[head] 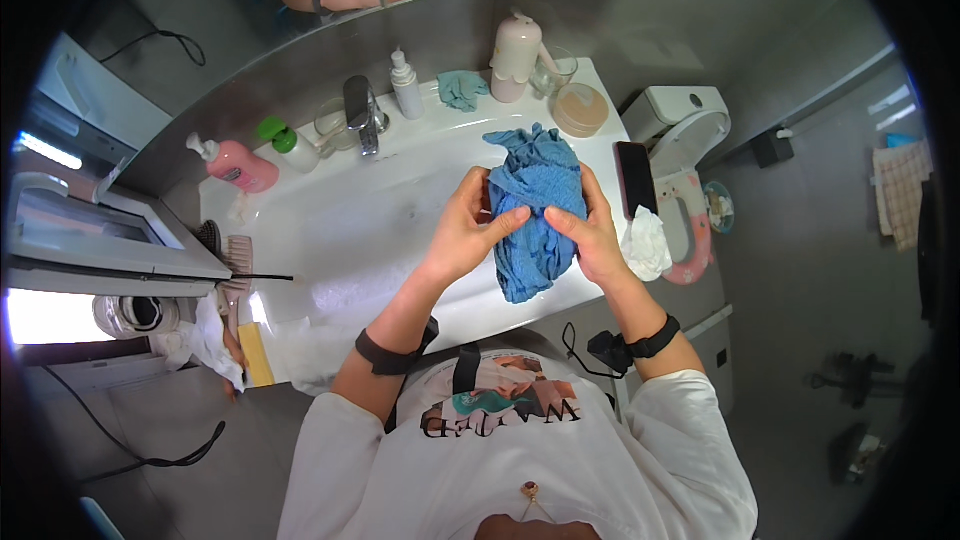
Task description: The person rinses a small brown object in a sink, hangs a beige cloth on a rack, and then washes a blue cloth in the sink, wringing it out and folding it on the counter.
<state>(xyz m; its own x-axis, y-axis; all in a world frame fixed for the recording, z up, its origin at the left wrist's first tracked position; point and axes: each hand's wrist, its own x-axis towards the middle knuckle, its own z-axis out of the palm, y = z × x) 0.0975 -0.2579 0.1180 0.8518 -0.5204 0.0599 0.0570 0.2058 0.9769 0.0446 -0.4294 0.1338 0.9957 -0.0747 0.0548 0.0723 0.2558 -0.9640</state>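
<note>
A crumpled blue cloth towel is gripped from both sides, above the right part of a white washbasin. My left hand holds its left side, the thumb pressed on top. On the right side, my right hand grips it with the thumb almost meeting the left one. The fingers behind the towel are mostly hidden. What, if anything, the towel wraps cannot be seen. The chrome faucet stands at the basin's back edge, left of the towel.
A pink pump bottle, a green-topped bottle, a white pump bottle, a teal cloth, a pale dispenser and a round jar line the back ledge. A phone and white tissue lie right, beside the toilet.
</note>
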